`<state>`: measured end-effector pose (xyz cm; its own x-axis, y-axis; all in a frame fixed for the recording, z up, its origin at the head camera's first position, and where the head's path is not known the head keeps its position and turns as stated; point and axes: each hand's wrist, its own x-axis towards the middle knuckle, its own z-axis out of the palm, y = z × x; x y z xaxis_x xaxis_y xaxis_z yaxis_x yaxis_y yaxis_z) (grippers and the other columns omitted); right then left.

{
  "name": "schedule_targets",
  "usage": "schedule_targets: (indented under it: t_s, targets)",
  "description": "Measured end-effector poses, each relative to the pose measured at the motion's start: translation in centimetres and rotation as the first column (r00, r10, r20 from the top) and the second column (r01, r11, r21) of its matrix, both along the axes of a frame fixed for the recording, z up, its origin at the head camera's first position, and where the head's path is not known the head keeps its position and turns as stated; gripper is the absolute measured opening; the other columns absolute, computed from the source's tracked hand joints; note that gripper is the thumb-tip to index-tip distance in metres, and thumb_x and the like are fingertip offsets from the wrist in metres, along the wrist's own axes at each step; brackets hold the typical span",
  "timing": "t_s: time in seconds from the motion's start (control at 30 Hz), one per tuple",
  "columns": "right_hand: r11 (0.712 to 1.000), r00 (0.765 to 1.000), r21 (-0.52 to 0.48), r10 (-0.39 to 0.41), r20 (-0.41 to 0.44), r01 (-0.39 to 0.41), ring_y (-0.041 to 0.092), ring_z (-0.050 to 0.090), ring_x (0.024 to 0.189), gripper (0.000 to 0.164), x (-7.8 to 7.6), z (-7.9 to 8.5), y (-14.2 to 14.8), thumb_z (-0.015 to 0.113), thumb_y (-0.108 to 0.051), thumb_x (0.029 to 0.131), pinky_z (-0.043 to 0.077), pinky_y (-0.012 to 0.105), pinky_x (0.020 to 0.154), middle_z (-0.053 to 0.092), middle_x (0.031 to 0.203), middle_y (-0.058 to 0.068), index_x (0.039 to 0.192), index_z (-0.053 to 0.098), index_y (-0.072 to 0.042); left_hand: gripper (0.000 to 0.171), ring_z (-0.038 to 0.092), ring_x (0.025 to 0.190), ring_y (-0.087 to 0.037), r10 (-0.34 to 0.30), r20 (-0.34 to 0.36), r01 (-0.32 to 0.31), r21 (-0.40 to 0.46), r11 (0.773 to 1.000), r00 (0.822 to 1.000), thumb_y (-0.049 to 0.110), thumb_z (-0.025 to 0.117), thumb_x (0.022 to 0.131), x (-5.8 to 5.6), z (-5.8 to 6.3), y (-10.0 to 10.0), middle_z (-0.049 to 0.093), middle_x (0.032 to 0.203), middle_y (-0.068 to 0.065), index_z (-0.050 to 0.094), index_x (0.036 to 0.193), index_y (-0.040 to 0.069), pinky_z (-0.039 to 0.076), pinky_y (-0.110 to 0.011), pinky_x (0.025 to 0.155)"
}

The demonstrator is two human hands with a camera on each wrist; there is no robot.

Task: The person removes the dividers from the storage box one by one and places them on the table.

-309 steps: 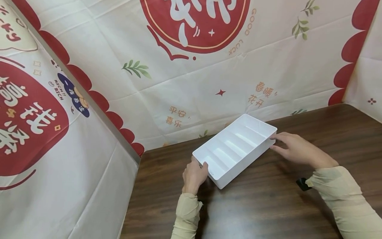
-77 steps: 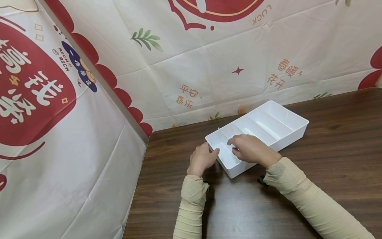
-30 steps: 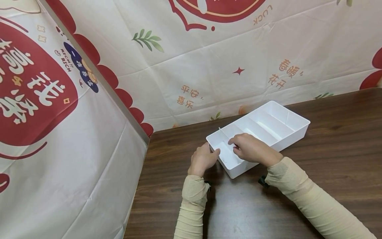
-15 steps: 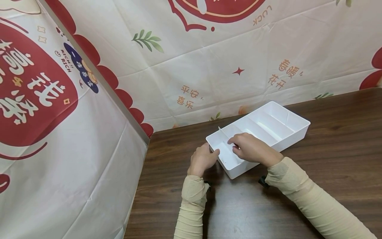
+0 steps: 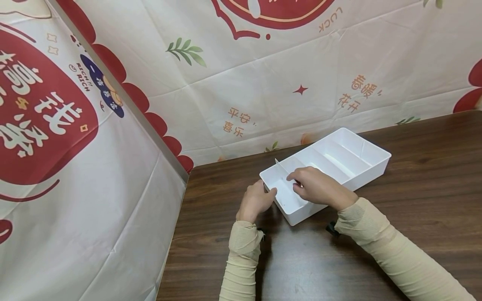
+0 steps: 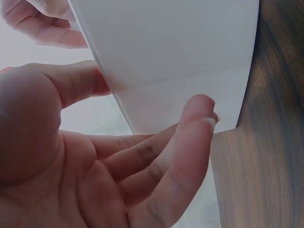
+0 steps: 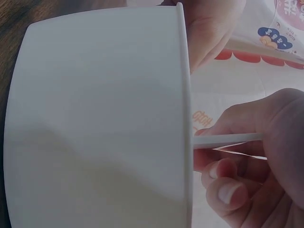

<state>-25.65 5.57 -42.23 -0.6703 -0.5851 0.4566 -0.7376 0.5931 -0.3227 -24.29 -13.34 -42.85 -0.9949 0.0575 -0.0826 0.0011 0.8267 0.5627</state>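
Observation:
A white plastic divided tray [image 5: 370,170] lies on the table, its length slanting up to the right in the head view. My left hand [image 5: 256,200] grips the tray's near-left end, thumb over the rim; in the left wrist view its fingers curl outside the white end wall [image 6: 166,52]. Over the left part of the tray, my right hand [image 5: 320,188] pinches a thin white divider [image 7: 228,140]. That divider's far corner pokes above the rim in the head view. How far it sits down inside is hidden by the right hand.
The dark wood-grain table [image 5: 301,267] reaches toward the viewer and to the right. Behind it hangs a white printed cloth [image 5: 271,108]. Another printed cloth [image 5: 124,200] closes off the left side.
Since the oldest frame, the tray has shifted right and the right hand has gone from its right end to the divider at the left. Over the last seconds both hands stay almost still.

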Motion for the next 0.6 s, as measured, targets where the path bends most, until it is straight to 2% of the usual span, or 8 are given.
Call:
schedule_targets:
  t_s: [0.6]
  targets:
    - [1.000, 1.000, -0.008, -0.010, 0.026, 0.010, 0.017, 0.056, 0.066, 0.019, 0.25, 0.58, 0.04, 0.061, 0.004, 0.077, 0.050, 0.037, 0.060, 0.069, 0.080, 0.013, 0.094, 0.069, 0.006, 0.047, 0.057, 0.083, -0.021, 0.001, 0.026, 0.000, -0.019, 1.000, 1.000, 0.037, 0.056, 0.090, -0.05, 0.09, -0.19, 0.068, 0.107, -0.013, 0.058, 0.124, 0.004, 0.050, -0.042, 0.073]
